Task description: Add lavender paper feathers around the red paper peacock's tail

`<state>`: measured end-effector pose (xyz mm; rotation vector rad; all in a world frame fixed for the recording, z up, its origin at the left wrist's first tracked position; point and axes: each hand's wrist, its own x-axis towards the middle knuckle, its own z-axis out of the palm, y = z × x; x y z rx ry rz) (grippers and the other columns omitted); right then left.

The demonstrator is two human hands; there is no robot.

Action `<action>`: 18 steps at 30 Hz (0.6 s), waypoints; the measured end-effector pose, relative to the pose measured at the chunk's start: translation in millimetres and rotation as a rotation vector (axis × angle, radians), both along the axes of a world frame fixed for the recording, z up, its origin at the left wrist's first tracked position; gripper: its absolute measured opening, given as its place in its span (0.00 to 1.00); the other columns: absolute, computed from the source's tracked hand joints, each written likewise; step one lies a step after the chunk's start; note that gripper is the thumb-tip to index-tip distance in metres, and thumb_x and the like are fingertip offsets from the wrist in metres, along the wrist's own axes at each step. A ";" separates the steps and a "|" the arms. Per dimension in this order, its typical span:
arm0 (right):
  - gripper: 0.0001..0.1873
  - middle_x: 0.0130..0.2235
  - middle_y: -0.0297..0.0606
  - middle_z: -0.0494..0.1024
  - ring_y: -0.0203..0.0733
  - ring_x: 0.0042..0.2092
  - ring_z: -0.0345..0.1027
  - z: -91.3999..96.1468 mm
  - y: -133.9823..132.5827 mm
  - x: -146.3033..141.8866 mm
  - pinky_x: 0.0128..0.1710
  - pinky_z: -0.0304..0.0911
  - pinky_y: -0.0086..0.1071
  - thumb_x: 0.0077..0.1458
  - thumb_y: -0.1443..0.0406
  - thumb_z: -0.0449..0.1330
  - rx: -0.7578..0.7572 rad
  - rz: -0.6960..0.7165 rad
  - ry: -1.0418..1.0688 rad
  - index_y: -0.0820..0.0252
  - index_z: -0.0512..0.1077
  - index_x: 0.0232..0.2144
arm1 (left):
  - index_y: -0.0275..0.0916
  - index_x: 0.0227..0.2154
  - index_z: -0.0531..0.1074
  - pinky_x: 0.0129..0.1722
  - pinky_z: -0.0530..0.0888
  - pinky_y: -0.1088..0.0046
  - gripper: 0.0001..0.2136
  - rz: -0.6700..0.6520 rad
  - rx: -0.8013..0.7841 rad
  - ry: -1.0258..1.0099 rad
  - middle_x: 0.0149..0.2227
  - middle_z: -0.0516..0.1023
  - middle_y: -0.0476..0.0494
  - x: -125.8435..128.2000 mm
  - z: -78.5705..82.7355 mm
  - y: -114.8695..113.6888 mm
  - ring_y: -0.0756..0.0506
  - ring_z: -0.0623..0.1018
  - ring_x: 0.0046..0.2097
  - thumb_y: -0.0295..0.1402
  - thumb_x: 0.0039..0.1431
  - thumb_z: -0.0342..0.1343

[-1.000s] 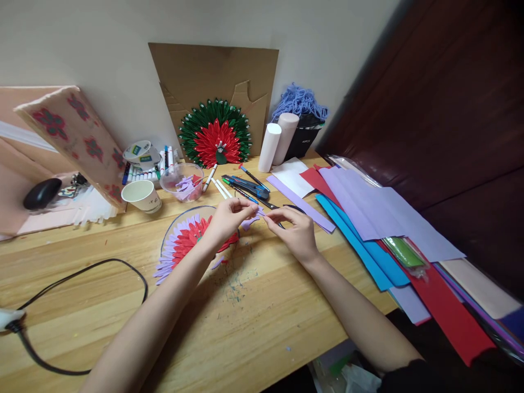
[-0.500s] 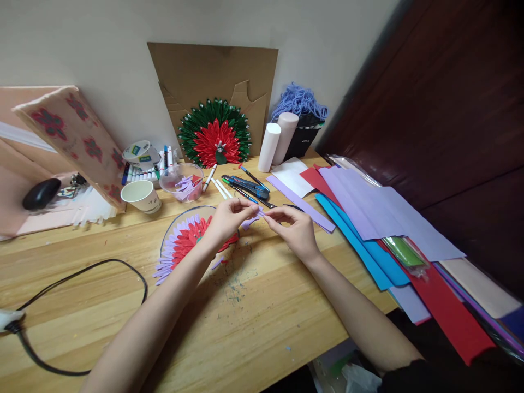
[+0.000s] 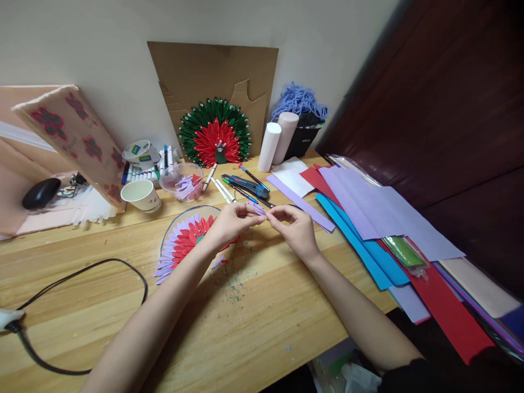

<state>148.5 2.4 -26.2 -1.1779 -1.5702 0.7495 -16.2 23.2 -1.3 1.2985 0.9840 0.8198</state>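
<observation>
Fingertip to fingertip, my left hand (image 3: pixel 237 222) and my right hand (image 3: pixel 293 226) pinch a small purple paper strip (image 3: pixel 257 208) above the table. Most of the strip pokes out behind my left fingers; its held end is hidden. Under my left forearm lies a round clear disc with a blue rim, bearing a paper flower (image 3: pixel 186 240) of red inner petals and purple outer petals around a green centre. My forearm covers its right part. A loose purple petal (image 3: pixel 218 263) rests on the wood beside it.
Behind my hands lie a utility knife (image 3: pixel 249 186), pens and white sticks. A clear bowl (image 3: pixel 181 183) of paper scraps and a paper cup (image 3: pixel 141 196) stand left. Coloured sheets (image 3: pixel 376 218) overhang the right edge. A green-red fan ornament (image 3: pixel 215 134) leans on cardboard. A black cable (image 3: pixel 82 270) loops at left.
My left fingers have shifted slightly right and down, closing the gap to my right fingertips. The purple strip has turned and now points back and left.
</observation>
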 end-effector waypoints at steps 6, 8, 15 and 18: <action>0.07 0.31 0.37 0.76 0.38 0.32 0.70 -1.8 0.1 -0.1 0.34 0.66 0.31 0.50 0.63 0.59 -0.030 0.013 0.021 0.61 0.72 0.29 | 0.33 0.21 0.73 0.30 0.67 0.75 0.09 -0.015 0.030 0.066 0.22 0.74 0.47 1.7 1.7 -3.0 0.52 0.70 0.26 0.36 0.45 0.60; 0.06 0.31 0.37 0.76 0.38 0.32 0.70 -1.5 -1.0 -0.5 0.34 0.66 0.30 0.51 0.64 0.59 -0.009 0.010 -0.003 0.61 0.72 0.30 | 0.32 0.22 0.74 0.30 0.66 0.76 0.10 -0.002 0.024 0.069 0.22 0.74 0.47 2.6 0.7 -3.3 0.53 0.70 0.25 0.36 0.46 0.59; 0.04 0.31 0.37 0.75 0.37 0.32 0.69 1.2 -2.4 0.1 0.34 0.67 0.31 0.52 0.66 0.57 0.130 0.017 -0.141 0.60 0.72 0.31 | 0.32 0.23 0.75 0.30 0.66 0.77 0.10 0.000 -0.050 0.013 0.24 0.75 0.46 3.3 -6.9 -1.3 0.53 0.69 0.26 0.36 0.46 0.59; 0.05 0.31 0.37 0.74 0.38 0.33 0.69 2.3 -1.8 1.3 0.35 0.66 0.31 0.52 0.67 0.57 0.193 0.029 -0.201 0.60 0.72 0.32 | 0.32 0.21 0.75 0.30 0.66 0.78 0.09 0.020 -0.091 0.001 0.23 0.75 0.46 3.1 -6.6 -0.9 0.54 0.70 0.26 0.34 0.47 0.59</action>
